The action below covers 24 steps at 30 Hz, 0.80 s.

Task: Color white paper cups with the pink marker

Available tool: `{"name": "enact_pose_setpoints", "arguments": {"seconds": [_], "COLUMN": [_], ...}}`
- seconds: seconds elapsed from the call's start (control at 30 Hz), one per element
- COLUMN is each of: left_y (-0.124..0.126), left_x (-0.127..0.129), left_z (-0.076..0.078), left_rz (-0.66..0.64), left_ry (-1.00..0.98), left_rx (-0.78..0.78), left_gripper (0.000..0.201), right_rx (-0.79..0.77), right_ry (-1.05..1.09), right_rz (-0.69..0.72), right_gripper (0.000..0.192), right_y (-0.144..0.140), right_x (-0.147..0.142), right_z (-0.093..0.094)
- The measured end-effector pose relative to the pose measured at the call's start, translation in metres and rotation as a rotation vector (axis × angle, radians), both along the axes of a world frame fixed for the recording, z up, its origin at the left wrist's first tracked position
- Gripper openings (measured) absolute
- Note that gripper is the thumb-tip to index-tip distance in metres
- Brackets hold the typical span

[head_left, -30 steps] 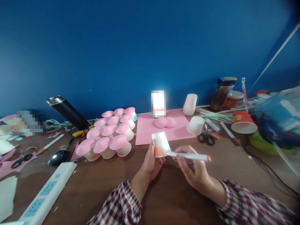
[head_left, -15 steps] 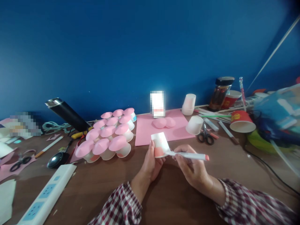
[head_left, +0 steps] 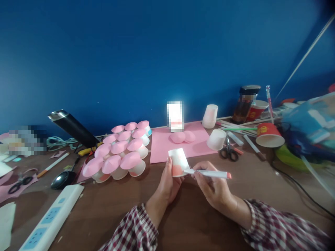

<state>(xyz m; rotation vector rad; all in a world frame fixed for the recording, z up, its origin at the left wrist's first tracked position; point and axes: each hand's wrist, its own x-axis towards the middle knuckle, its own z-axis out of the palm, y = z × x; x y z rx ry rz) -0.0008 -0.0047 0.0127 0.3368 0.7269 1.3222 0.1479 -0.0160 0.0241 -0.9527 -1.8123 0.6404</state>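
Note:
My left hand (head_left: 169, 186) is closed around a white paper cup (head_left: 179, 161), thumb along its left side. Orange-pink colouring covers the cup's lower part. Between the fingers of my right hand (head_left: 213, 188) is a marker (head_left: 211, 174) with a white barrel and a coral end. Its tip meets the cup's lower right side. Behind the cup lies a pink paper sheet (head_left: 159, 146) with two pink paper cones (head_left: 178, 137) on it. To the left, several paper cups wear pink cone tops (head_left: 119, 147).
Black-handled scissors (head_left: 229, 153), a tipped white cup (head_left: 216, 139), stacked cups (head_left: 209, 116) and a red cup (head_left: 269, 134) are to the right. A power strip (head_left: 52, 218), black flask (head_left: 74, 127) and second scissors (head_left: 20, 184) occupy the left.
The marker and my right hand have shifted very slightly left against the cup. The whole view has drifted a little; both holds stay the same.

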Motion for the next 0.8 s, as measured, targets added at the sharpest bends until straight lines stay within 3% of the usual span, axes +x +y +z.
{"name": "enact_pose_setpoints", "arguments": {"seconds": [0.3, 0.8], "left_y": [0.0006, -0.0009], "left_x": [0.0010, 0.0017], "left_z": [-0.0005, -0.0010], "left_rz": [0.044, 0.020], "left_ry": [0.025, 0.034], "left_rx": [-0.006, 0.009], "left_gripper": [0.038, 0.038], "right_rx": [-0.049, 0.037], "right_ry": [0.008, -0.001], "right_rz": [0.054, -0.042], "right_gripper": [0.010, 0.009], "right_y": [-0.0006, 0.0013], "right_x": [0.0001, 0.0007], "right_z": [0.0008, -0.0033]}}
